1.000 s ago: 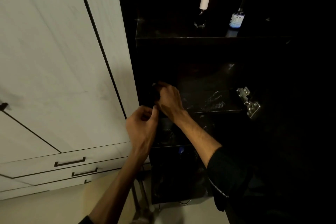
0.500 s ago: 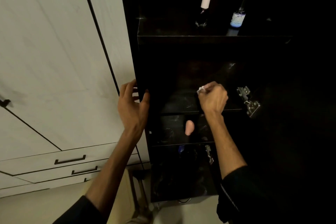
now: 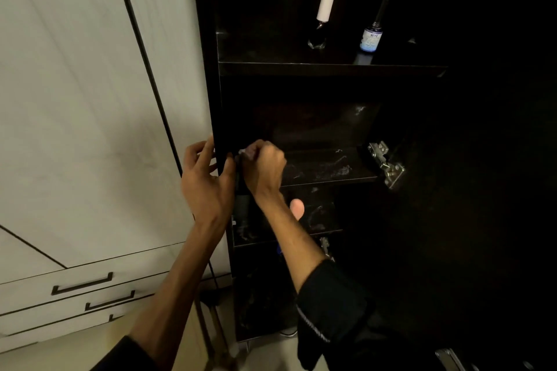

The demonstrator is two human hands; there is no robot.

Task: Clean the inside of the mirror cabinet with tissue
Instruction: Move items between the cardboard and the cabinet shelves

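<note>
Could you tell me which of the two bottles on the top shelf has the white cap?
The left bottle; the right bottle has a dark cap and a blue label.

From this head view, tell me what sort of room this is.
Probably a bathroom or dressing area: a dark open cabinet with small cosmetic bottles on its top shelf, beside pale drawers with bar handles.

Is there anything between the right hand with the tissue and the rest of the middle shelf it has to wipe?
Nothing visible blocks it. The right hand pinches the tissue at the left end of the middle shelf, whose bare surface shows only pale smears. The two bottles stand on the shelf above.
</note>
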